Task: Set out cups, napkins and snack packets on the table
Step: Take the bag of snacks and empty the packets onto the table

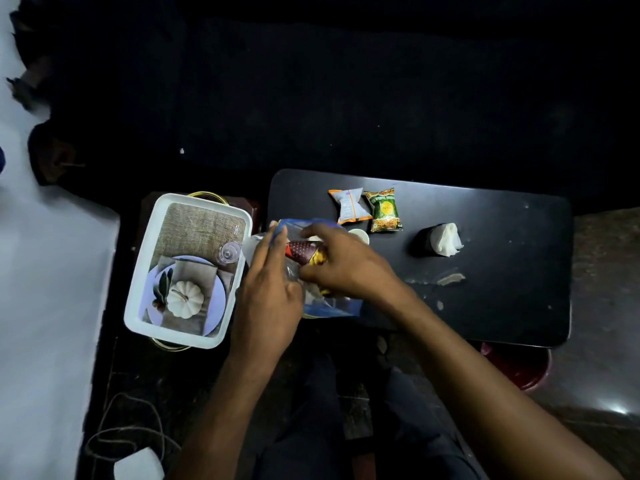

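We are pinching a red packet [306, 255] with our right hand [341, 261], inside a clear bag [332, 304]. Our left hand [268, 299] is gripping the bag's side, just left of the pinch. Beyond our right hand, two packets [367, 209] are lying on the table [502, 271]. Napkins [446, 239] are sitting further right.

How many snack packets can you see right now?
3: an orange-and-white packet and a green packet side by side on the table, a red packet in the right hand. The bag may hide more.
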